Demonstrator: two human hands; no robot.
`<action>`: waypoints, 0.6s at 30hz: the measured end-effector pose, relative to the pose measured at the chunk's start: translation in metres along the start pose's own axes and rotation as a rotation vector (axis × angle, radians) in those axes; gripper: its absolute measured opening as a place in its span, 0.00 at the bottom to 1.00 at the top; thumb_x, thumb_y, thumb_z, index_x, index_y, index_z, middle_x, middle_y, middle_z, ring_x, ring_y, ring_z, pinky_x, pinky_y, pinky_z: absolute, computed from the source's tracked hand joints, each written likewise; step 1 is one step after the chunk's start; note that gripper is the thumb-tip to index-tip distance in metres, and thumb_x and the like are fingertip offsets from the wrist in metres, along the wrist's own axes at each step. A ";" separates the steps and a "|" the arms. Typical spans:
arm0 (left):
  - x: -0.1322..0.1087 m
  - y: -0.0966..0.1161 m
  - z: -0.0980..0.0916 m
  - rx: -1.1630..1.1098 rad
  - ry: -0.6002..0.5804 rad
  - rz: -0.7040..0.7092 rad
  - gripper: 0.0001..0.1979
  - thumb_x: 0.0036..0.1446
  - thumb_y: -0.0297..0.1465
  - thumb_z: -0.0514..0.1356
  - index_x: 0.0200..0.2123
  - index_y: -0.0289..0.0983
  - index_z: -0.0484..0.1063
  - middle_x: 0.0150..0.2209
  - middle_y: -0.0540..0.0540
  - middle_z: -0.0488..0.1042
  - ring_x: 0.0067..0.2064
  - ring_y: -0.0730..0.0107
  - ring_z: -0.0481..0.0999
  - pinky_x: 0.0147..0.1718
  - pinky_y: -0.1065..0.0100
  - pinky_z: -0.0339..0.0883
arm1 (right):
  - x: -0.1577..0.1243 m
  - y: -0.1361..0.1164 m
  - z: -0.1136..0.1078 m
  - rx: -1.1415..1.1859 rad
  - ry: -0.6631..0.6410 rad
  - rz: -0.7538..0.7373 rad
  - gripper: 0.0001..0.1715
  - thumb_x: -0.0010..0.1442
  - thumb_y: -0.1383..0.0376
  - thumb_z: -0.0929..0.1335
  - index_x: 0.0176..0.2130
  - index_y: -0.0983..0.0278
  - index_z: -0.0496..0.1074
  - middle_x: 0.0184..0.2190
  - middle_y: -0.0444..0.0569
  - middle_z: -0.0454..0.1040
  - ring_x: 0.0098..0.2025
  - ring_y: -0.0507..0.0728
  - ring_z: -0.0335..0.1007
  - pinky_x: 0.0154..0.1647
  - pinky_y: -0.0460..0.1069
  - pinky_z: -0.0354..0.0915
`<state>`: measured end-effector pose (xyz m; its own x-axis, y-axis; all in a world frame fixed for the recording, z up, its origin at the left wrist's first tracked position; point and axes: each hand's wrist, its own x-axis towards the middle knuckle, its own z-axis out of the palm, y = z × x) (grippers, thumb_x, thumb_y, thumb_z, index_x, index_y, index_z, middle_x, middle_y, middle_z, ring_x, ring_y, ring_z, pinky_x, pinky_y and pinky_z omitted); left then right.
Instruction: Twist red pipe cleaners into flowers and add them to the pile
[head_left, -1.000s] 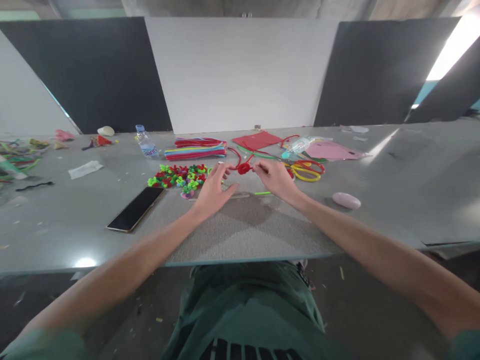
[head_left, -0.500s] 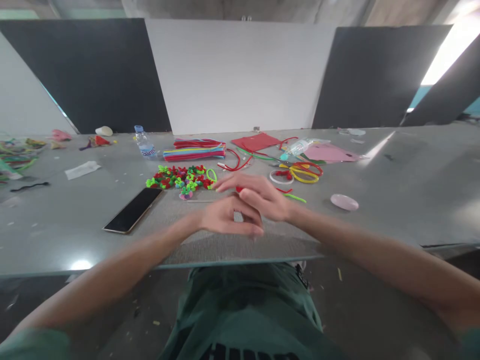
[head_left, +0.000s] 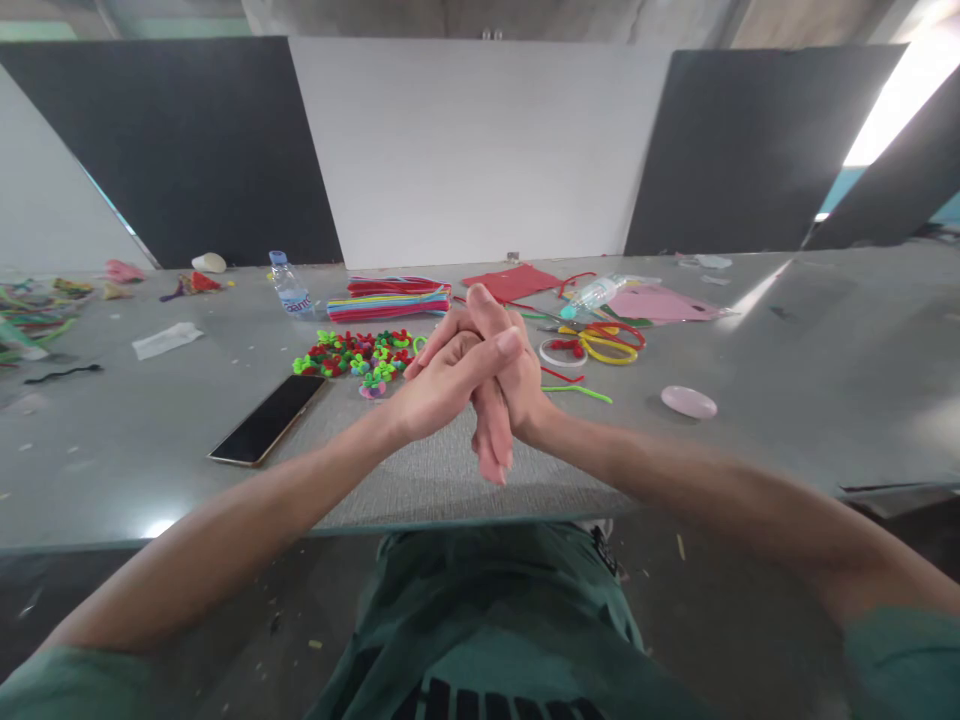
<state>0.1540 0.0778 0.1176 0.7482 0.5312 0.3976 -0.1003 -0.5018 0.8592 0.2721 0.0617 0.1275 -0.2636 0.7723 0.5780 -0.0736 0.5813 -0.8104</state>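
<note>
Above the near middle of the table, my left hand point(head_left: 442, 392) and my right hand point(head_left: 529, 385) are clasped together, the fingers crossed. The left thumb lies across the right hand, and the right thumb points up. Some fingertips hang below the clasp; which hand they belong to, I cannot tell. No object shows between the palms, though their inside is hidden. Just behind on the left sits a cluster of small red and green pipe-cleaner flowers point(head_left: 352, 355). Behind on the right are yellow-handled scissors point(head_left: 611, 345) and a white ring point(head_left: 561, 352).
A phone point(head_left: 268, 420) lies left of my hands. Farther back are a water bottle point(head_left: 290, 285), a bundle of pipe cleaners point(head_left: 390, 300), a red sheet point(head_left: 510, 284) and a pink sheet point(head_left: 667, 305). A pale pink oval point(head_left: 688, 402) lies right. Upright panels point(head_left: 480, 150) stand behind the table.
My hands were loosely crossed, the right over the left, with fingers stretched. Now they are pressed together with fingers crossed, and raised slightly. The things on the table have not moved.
</note>
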 end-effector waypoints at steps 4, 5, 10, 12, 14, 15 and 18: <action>0.002 0.012 0.005 -0.001 0.078 0.039 0.43 0.69 0.63 0.47 0.16 0.40 0.76 0.11 0.46 0.69 0.11 0.72 0.67 0.11 0.68 0.59 | 0.007 0.005 0.004 0.027 0.009 0.040 0.42 0.71 0.35 0.52 0.34 0.57 0.77 0.22 0.47 0.75 0.36 0.59 0.82 0.43 0.55 0.77; 0.002 0.014 0.005 -0.028 0.100 0.038 0.42 0.69 0.63 0.47 0.16 0.40 0.75 0.11 0.46 0.70 0.11 0.73 0.67 0.11 0.68 0.58 | 0.011 0.009 0.004 0.034 -0.007 0.055 0.42 0.71 0.34 0.51 0.33 0.57 0.77 0.22 0.47 0.75 0.35 0.59 0.82 0.42 0.55 0.77; 0.011 0.011 -0.014 0.019 0.196 0.039 0.22 0.67 0.44 0.60 0.23 0.38 0.75 0.23 0.47 0.79 0.26 0.66 0.82 0.30 0.65 0.79 | 0.043 0.038 -0.022 0.014 0.015 0.071 0.22 0.65 0.45 0.64 0.35 0.57 0.74 0.23 0.42 0.72 0.29 0.55 0.74 0.32 0.52 0.69; 0.018 0.003 -0.029 0.126 0.371 0.104 0.05 0.58 0.32 0.63 0.30 0.39 0.75 0.28 0.49 0.80 0.33 0.66 0.83 0.36 0.63 0.80 | 0.055 0.051 -0.045 0.010 0.083 0.059 0.10 0.60 0.56 0.67 0.40 0.57 0.72 0.26 0.40 0.71 0.29 0.53 0.70 0.31 0.51 0.66; 0.023 -0.009 -0.045 0.234 0.526 0.155 0.05 0.49 0.24 0.62 0.29 0.39 0.71 0.28 0.51 0.76 0.33 0.69 0.80 0.36 0.65 0.78 | 0.061 0.064 -0.069 -0.125 0.247 -0.047 0.06 0.52 0.65 0.69 0.33 0.58 0.68 0.30 0.42 0.72 0.34 0.52 0.71 0.36 0.49 0.67; 0.024 -0.017 -0.052 0.270 0.597 0.173 0.06 0.46 0.22 0.61 0.26 0.39 0.68 0.25 0.52 0.72 0.30 0.71 0.77 0.33 0.67 0.76 | 0.062 0.070 -0.079 -0.188 0.283 -0.063 0.05 0.51 0.68 0.68 0.30 0.59 0.66 0.29 0.43 0.71 0.33 0.52 0.70 0.36 0.50 0.67; 0.022 -0.040 -0.070 0.278 0.670 0.142 0.07 0.41 0.21 0.57 0.22 0.39 0.64 0.21 0.54 0.65 0.23 0.76 0.69 0.24 0.71 0.67 | 0.059 0.084 -0.100 -0.291 0.274 0.026 0.07 0.50 0.70 0.65 0.25 0.59 0.61 0.22 0.42 0.65 0.27 0.52 0.64 0.30 0.49 0.64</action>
<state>0.1282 0.1575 0.1140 0.1705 0.7067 0.6867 0.0699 -0.7038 0.7070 0.3462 0.1814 0.1028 0.0071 0.8044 0.5941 0.2160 0.5788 -0.7863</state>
